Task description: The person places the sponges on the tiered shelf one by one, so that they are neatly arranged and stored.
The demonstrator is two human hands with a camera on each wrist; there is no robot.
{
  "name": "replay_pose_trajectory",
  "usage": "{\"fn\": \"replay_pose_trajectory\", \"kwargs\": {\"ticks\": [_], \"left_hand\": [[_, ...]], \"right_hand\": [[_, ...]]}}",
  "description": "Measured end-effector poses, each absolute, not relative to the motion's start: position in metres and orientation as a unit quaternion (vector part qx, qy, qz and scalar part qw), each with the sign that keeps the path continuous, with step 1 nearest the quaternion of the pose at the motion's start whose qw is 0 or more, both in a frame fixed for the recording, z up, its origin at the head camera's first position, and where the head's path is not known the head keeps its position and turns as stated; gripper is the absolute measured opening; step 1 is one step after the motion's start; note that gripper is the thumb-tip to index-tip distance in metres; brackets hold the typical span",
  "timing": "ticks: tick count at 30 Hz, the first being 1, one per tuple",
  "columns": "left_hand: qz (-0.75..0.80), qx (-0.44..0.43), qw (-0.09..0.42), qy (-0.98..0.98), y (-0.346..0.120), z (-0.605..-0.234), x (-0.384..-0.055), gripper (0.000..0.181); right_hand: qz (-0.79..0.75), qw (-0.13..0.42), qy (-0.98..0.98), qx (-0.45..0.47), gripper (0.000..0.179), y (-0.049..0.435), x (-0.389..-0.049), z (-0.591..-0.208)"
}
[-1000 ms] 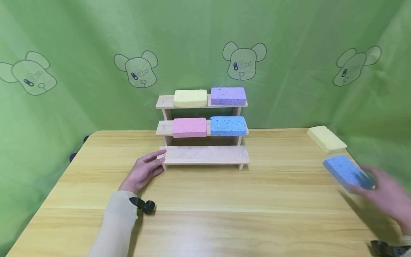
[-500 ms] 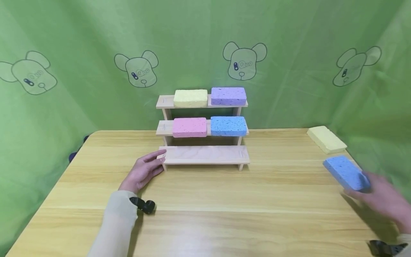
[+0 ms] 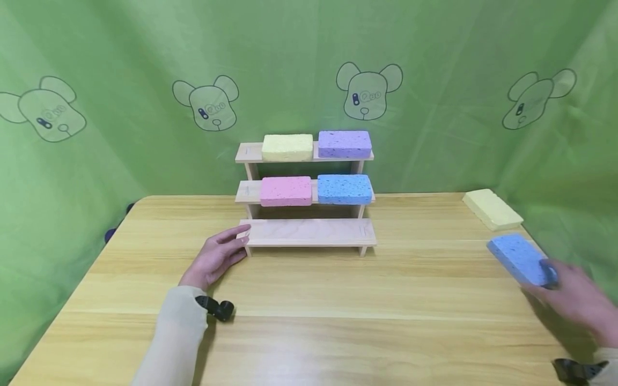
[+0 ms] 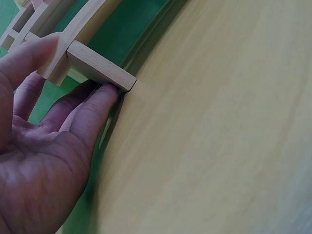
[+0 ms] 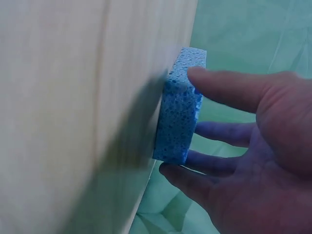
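A light wooden three-step rack stands at the table's back middle. My left hand grips the left end of its lowest step; in the left wrist view, the thumb is over the board and the fingers are against the leg. On the right, my right hand holds a blue sponge by its near end. The right wrist view has the thumb on one side of this sponge and the other fingers partly behind it. Whether it touches the table cannot be told.
A yellow sponge lies at the back right corner. On the top step sit another yellow sponge and a purple sponge; the middle step bears a pink sponge and a second blue sponge. Green cloth hangs behind.
My right hand has shifted slightly about the near end of the blue sponge, which has turned a little. My left hand stays at the rack.
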State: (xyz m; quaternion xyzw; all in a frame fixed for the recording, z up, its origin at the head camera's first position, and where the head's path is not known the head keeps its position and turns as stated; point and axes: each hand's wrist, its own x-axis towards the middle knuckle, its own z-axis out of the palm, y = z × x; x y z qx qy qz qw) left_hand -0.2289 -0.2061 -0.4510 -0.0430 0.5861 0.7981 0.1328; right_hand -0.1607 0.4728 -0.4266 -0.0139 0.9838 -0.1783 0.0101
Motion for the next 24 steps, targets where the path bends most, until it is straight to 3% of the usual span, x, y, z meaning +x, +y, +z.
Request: {"fn": "replay_pose_trajectory", "kwargs": {"ticks": [24], "left_hand": [[0.794,-0.043,0.131,0.592,-0.206,-0.452,-0.229,0.051]], "right_hand": [[-0.221,-0.024,0.974,-0.05,0.074,0.449,-0.16,-0.414]]}}
